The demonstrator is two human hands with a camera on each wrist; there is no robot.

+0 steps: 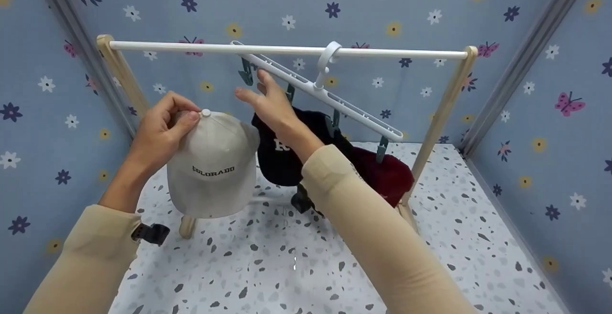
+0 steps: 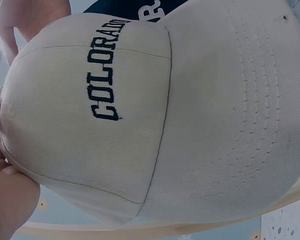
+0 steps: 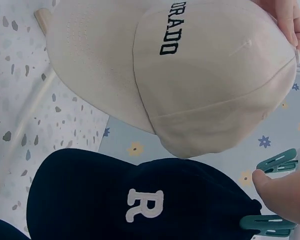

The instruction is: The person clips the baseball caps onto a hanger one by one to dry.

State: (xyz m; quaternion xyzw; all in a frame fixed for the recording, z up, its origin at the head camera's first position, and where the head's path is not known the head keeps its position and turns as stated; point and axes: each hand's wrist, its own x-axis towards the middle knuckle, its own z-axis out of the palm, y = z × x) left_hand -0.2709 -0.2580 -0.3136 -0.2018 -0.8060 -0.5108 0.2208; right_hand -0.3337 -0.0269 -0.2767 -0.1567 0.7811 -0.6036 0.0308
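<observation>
A cream baseball cap [image 1: 213, 146] lettered COLORADO hangs brim down from my left hand [image 1: 160, 130], whose thumb and fingers pinch its crown at the top button. To its right, my right hand [image 1: 277, 108] reaches up with fingers spread, holding nothing, just below a dark green clip [image 1: 246, 74] at the left end of a white hanger [image 1: 354, 106]. In the right wrist view, that clip [image 3: 277, 161] carries nothing and the thumb is close beside it. A dark cap [image 3: 190, 200] with a white R hangs from the neighbouring clip [image 3: 267, 222].
The hanger hooks over a white rail [image 1: 191, 48] on wooden posts [image 1: 440, 113]. A maroon cap [image 1: 392, 175] hangs from its right end, partly behind my right forearm. Patterned walls enclose a speckled white surface [image 1: 267, 266]. Black devices [image 1: 152, 233] sit at both wrists.
</observation>
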